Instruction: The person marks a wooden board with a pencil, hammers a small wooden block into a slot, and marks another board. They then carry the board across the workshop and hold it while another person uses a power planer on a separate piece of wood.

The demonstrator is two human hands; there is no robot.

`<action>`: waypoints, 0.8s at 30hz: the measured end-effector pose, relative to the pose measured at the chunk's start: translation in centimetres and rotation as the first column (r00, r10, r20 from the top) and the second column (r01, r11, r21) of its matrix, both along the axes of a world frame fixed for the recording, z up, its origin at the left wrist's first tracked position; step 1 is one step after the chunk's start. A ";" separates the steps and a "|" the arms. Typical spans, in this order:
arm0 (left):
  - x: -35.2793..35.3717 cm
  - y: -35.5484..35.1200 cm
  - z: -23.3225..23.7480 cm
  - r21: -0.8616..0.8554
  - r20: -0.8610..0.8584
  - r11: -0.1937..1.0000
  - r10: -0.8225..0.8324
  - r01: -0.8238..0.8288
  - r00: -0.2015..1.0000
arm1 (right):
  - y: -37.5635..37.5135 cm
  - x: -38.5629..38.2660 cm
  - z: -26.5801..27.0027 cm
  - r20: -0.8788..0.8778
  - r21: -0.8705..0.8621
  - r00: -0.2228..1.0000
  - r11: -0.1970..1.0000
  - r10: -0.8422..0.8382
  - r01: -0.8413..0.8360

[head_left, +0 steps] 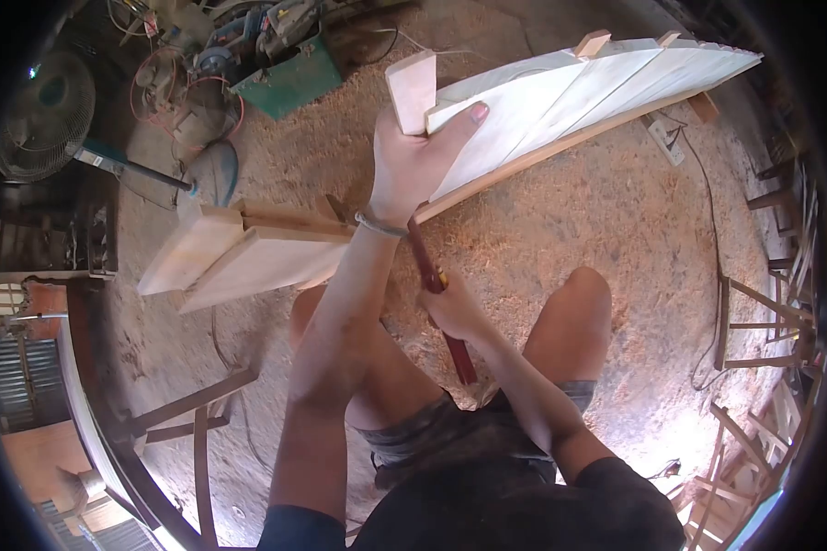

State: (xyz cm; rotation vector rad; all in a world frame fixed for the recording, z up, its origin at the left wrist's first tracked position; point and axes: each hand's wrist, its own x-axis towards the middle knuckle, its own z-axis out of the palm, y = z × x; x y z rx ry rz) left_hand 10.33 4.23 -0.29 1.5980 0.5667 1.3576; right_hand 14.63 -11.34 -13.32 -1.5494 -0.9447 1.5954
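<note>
My left hand (404, 170) is closed around the near end of a pale wooden panel (533, 119), its thumb lying over the panel's edge. A short wood block (412, 87) stands up beside these fingers. Below, my right hand (455, 308) grips a dark red tool handle (462, 360) with a yellow mark; its upper end passes behind my left wrist, where its head is hidden. Broad pale boards (266, 262) stick out to the left, partly behind my left forearm. The panel stretches to the upper right, with a narrow wood strip along its lower edge.
Sawdust and shavings cover the floor (542, 239). A standing fan (46, 115) is at the upper left, near a green bin (289, 81) and power tools. A power strip (664, 140) with a cord lies at right. Wooden frames (767, 326) stand along the right edge.
</note>
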 end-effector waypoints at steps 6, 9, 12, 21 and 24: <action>0.2 0.1 -0.5 0.003 0.007 1.000 0.003 -0.003 1.000 | -0.6 2.8 -0.6 0.021 0.071 0.998 0.996 0.054 -0.055; 0.3 0.0 -0.5 0.012 0.040 1.000 0.009 -0.010 0.999 | -0.9 1.4 1.7 0.120 0.089 0.990 0.994 -0.069 0.059; 0.3 0.4 -0.9 0.030 0.043 0.999 0.032 -0.033 0.999 | -1.6 1.0 1.0 0.203 0.148 0.979 0.988 0.007 -0.038; 0.5 0.5 -1.2 0.040 0.036 0.998 0.052 -0.054 0.998 | -0.7 0.9 1.3 0.224 0.097 0.974 0.994 0.027 -0.050; 0.4 0.8 -1.5 0.052 0.009 0.997 0.050 -0.050 0.999 | -0.2 2.9 -0.7 0.208 0.108 0.976 0.991 0.060 -0.084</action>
